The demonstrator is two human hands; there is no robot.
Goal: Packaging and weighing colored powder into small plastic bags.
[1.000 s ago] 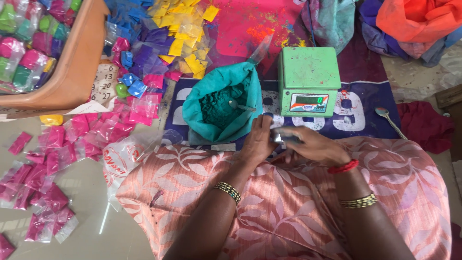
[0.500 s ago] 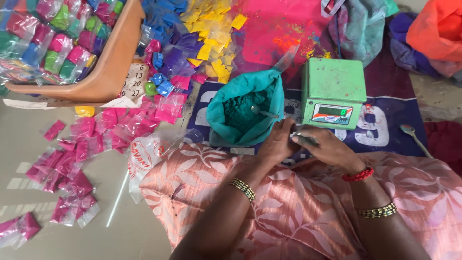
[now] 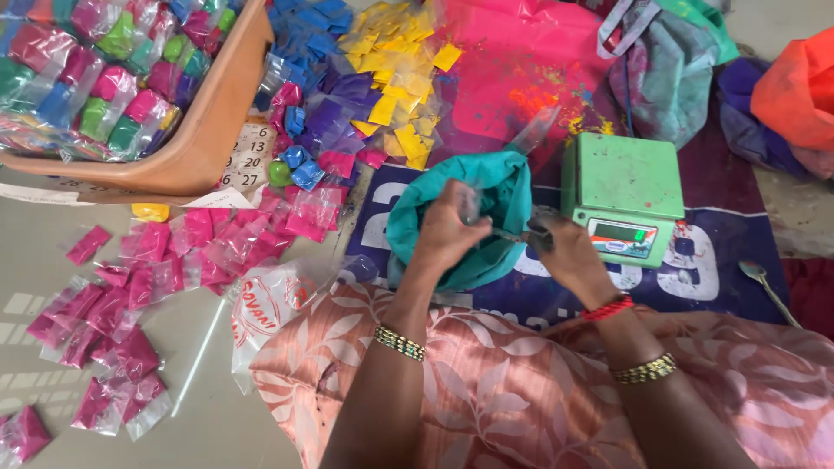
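A small clear packet (image 3: 470, 205) was pinched in the closed fingers of the left hand (image 3: 446, 230) directly over the open teal bag (image 3: 497, 187), and a spoon (image 3: 512, 234) was gripped in the closed right hand (image 3: 566, 252) at the bag's right rim. A green scale (image 3: 621, 178) was placed just right of the bag, with pink packets (image 3: 165, 260) scattered to its left and a brown tray (image 3: 213, 130) of mixed packets set to its upper left.
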